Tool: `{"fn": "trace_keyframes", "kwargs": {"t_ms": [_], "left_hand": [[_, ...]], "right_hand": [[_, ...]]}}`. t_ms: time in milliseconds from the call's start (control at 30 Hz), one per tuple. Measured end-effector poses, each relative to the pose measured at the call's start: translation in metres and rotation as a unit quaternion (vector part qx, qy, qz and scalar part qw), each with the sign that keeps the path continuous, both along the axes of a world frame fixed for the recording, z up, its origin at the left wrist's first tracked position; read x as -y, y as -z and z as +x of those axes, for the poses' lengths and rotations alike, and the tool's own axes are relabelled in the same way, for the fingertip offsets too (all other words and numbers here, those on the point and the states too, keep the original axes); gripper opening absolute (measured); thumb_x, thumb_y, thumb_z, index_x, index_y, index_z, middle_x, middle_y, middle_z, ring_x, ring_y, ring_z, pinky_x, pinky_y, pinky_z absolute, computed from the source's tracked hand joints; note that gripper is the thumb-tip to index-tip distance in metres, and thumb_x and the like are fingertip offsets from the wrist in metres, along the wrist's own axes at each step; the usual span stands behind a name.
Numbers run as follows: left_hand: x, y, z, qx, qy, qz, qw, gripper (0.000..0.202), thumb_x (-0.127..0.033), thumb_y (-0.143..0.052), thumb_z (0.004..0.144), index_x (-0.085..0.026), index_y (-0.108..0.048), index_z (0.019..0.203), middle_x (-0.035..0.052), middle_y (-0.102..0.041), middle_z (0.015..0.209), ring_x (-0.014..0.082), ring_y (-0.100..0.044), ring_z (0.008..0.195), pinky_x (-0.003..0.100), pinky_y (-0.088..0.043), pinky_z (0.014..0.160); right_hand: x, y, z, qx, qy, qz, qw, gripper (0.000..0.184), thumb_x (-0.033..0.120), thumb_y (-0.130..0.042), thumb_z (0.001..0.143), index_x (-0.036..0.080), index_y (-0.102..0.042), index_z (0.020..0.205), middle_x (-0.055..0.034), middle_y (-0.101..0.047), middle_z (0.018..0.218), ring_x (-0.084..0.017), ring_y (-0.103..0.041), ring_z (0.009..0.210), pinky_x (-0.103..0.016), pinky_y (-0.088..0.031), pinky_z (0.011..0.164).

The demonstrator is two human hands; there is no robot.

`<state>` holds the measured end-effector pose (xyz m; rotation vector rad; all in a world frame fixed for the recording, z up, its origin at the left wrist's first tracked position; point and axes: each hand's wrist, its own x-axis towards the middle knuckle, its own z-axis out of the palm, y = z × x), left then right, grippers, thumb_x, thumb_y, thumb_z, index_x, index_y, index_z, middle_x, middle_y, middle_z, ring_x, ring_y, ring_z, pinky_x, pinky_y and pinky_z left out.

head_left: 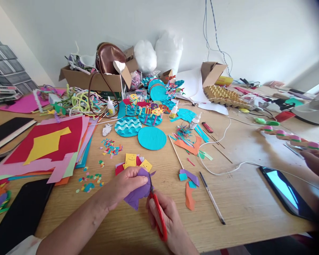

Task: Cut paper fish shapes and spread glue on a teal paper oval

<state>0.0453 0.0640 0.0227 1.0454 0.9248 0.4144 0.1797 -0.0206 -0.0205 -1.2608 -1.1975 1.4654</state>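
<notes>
My left hand [126, 186] pinches a purple paper shape [138, 194] just above the wooden table [241, 198], thumb on top. My right hand [166, 216] grips red-handled scissors [158, 214], whose blades point up into the purple paper's right edge. Just behind the purple piece lie small yellow and red paper cut-outs [134, 161].
A stack of coloured paper sheets [45, 147] lies at left, turquoise cardboard discs [151, 137] and glue bottles in the middle, cardboard boxes behind. Paper scraps [189, 179], a pen [211, 197] and a wooden stick sit to the right. A tablet [287, 193] and another person's hand [317, 161] are at far right.
</notes>
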Motion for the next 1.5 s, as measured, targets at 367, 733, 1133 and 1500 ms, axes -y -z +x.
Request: {"fn": "trace_keyframes", "kwargs": {"t_ms": [367,733,1133,1500], "left_hand": [[-0.009,0.015,0.017,0.038,-0.018,-0.046,0.998,0.027,-0.038,-0.068,0.060,-0.015,-0.057,0.069,-0.0038,-0.054,0.059,0.0079,-0.043,0.052,0.020,-0.030,0.051],[-0.014,0.015,0.005,-0.054,0.064,0.109,0.991,0.023,-0.039,-0.056,0.075,-0.017,-0.054,0.068,-0.0043,-0.050,0.059,0.0093,-0.042,0.052,0.020,-0.030,0.048],[-0.012,0.016,-0.005,-0.132,0.166,0.217,0.953,0.020,-0.035,-0.059,0.074,-0.018,-0.055,0.064,-0.0047,-0.051,0.058,0.0111,-0.045,0.054,0.020,-0.028,0.046],[-0.007,0.004,-0.004,0.020,-0.076,0.179,0.981,0.033,-0.053,-0.061,0.068,-0.021,-0.058,0.077,-0.0013,-0.051,0.061,0.0154,-0.048,0.059,0.026,-0.039,0.057]], "right_hand": [[0.009,0.016,0.007,-0.070,0.090,-0.064,0.991,0.048,0.062,-0.041,0.082,0.019,-0.040,0.061,0.0072,-0.037,0.042,-0.006,-0.030,0.037,-0.019,-0.022,0.038],[-0.007,-0.002,0.036,-0.009,0.156,-0.025,0.987,0.037,0.053,-0.057,0.076,0.018,-0.047,0.068,0.0051,-0.043,0.051,-0.009,-0.037,0.045,-0.020,-0.029,0.043],[-0.045,-0.019,0.026,0.110,0.013,0.034,0.993,0.015,0.023,-0.066,0.069,0.019,-0.052,0.073,0.0032,-0.051,0.068,-0.011,-0.045,0.062,-0.022,-0.035,0.053],[-0.063,-0.034,0.003,-0.125,0.230,0.062,0.963,0.022,0.028,-0.068,0.067,0.019,-0.051,0.076,0.0056,-0.051,0.060,-0.008,-0.046,0.052,-0.020,-0.036,0.049]]}}
